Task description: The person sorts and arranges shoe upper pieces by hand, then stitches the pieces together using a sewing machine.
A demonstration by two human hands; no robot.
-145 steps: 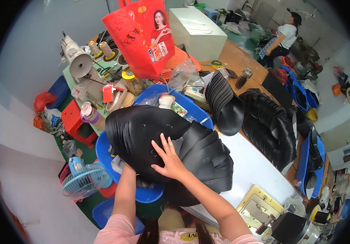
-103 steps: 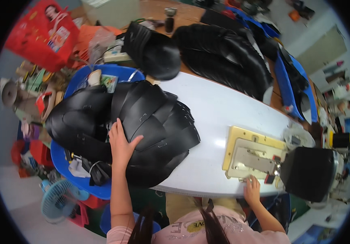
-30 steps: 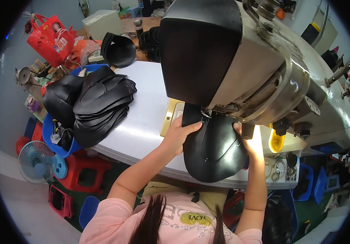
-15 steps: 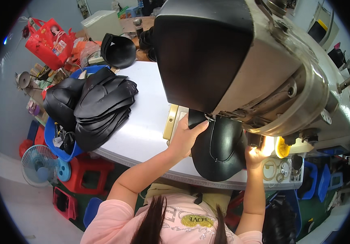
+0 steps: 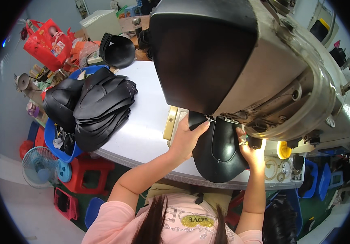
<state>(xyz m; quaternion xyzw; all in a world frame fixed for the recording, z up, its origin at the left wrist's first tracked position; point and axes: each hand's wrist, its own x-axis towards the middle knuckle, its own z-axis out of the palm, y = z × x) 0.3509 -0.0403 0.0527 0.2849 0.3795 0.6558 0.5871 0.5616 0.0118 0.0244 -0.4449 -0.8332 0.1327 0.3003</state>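
A black leather shoe upper (image 5: 221,156) lies under the head of a sewing machine (image 5: 207,57), its rounded end toward me and a stitched line curving across it. My left hand (image 5: 186,137) grips its left edge near the needle area, thumb on top and fingers mostly hidden. At the right edge, my right hand (image 5: 251,152) holds the upper with its thumb along the side, in the bright glow of the machine lamp. A small shiny thing shows by the right-hand fingers, too small to make out. The machine head hides the far end of the upper.
Left of the white table (image 5: 142,97), a pile of black leather uppers (image 5: 101,107) fills a blue basket (image 5: 61,150). More curved black pieces (image 5: 118,51) stand behind. A red bag (image 5: 49,44), a fan (image 5: 40,166) and red stools (image 5: 87,175) are at the left. Small parts (image 5: 282,168) lie at the right.
My right hand has shifted left and a little up, its thumb now at the upper's right edge. The upper has moved only slightly; my left hand stays in nearly the same place.
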